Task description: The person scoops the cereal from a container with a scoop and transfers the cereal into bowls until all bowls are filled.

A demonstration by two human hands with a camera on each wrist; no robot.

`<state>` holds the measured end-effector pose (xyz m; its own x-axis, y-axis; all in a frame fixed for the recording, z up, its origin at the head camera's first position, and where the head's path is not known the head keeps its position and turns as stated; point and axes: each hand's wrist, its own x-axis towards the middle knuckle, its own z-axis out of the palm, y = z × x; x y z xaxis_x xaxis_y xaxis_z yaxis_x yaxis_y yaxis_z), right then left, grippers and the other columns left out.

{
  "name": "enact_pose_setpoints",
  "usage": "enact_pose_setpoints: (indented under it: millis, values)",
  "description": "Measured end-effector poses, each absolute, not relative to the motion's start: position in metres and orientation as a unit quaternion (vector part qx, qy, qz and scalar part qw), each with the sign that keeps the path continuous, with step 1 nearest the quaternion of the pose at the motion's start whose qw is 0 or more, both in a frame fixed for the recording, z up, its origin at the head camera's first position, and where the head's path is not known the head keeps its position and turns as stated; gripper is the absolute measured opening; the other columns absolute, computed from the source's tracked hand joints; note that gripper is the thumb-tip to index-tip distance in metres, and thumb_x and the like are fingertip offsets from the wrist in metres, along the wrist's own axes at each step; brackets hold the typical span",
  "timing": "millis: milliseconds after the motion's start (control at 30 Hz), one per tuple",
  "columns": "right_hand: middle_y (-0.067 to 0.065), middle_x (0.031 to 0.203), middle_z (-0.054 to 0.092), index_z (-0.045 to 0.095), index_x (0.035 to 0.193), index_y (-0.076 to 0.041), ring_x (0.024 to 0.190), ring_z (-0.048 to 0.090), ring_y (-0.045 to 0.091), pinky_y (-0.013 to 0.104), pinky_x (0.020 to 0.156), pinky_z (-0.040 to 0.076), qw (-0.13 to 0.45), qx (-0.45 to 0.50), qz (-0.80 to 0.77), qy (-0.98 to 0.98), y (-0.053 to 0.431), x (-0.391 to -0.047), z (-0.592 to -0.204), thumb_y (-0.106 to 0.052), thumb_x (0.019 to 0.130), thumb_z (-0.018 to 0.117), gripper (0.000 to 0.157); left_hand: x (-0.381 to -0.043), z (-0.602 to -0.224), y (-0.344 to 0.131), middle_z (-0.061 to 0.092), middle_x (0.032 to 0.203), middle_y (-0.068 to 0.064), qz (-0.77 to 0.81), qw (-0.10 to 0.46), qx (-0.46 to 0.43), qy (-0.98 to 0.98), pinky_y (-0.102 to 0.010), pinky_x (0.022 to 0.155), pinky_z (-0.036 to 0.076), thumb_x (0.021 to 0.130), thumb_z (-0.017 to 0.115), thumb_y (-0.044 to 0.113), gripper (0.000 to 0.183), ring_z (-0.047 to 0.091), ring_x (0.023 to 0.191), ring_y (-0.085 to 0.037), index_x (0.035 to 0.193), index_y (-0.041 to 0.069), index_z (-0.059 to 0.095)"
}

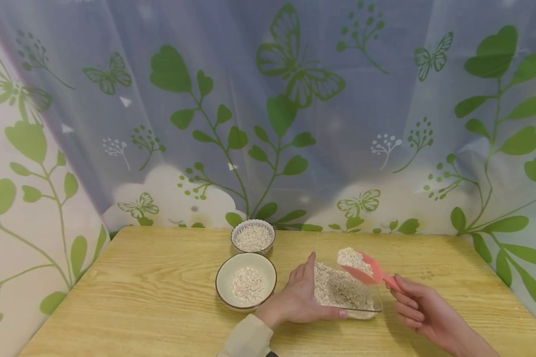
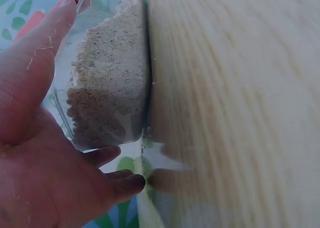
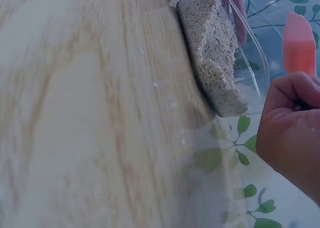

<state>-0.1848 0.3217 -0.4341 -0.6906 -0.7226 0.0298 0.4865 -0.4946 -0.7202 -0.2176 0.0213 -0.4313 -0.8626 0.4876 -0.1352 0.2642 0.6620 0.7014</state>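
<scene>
My right hand point(image 1: 426, 310) grips the handle of a pink scoop point(image 1: 370, 270), heaped with pale oat flakes point(image 1: 352, 258). The scoop is raised over the right part of a clear rectangular container point(image 1: 366, 311), which holds more flakes point(image 2: 110, 63) banked against one side. At the container's left end, my left hand point(image 1: 297, 297) is spread around the corner, thumb along the near side and fingers along the left end. In the right wrist view the scoop point(image 3: 299, 43) rises above my fist, its load hidden.
Left of the container stands a cream bowl point(image 1: 223, 277) with a dark rim and a small heap of flakes. Behind it, a smaller patterned bowl point(image 1: 234, 243) holds more flakes. The wooden table point(image 1: 161, 277) meets a leaf-and-butterfly curtain point(image 1: 362, 148) at its back edge.
</scene>
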Motion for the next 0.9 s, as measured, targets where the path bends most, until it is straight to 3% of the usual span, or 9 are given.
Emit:
enact_pose_setpoints:
  millis: [300,533,900]
  values:
    - [0.000,0.073,0.007,0.056,0.112,-0.014,0.056,0.006,0.013,0.026,0.055,0.011,0.347,-0.175,-0.854,0.347,0.319,-0.185,-0.433,-0.026,0.114,0.008,0.049,-0.219,-0.418,0.016,0.016,0.170,-0.016,0.361,0.131,0.221,0.896,-0.057,0.121,0.035,0.078,0.078,0.068,0.130,0.018,0.158,-0.037,0.166,0.020,-0.005]
    - [0.000,0.072,0.008,0.056,0.109,-0.016,0.055,0.006,0.014,0.027,0.055,0.010,0.345,-0.164,-0.850,0.363,0.319,-0.186,-0.429,-0.027,0.114,0.009,0.048,-0.218,-0.403,0.006,0.015,0.172,-0.011,0.366,0.120,0.221,0.896,-0.058,0.116,0.042,0.080,0.076,0.067,0.122,0.020,0.158,-0.032,0.166,0.030,-0.002]
    - [-0.001,0.069,0.009,0.057,0.107,-0.014,0.054,0.005,0.014,0.028,0.052,0.006,0.334,-0.159,-0.837,0.403,0.315,-0.188,-0.424,-0.024,0.115,0.011,0.047,-0.220,-0.391,-0.025,0.027,0.167,-0.013,0.349,0.034,0.231,0.908,-0.056,0.118,0.040,0.082,0.077,0.063,0.113,0.033,0.153,-0.032,0.166,0.029,0.008]
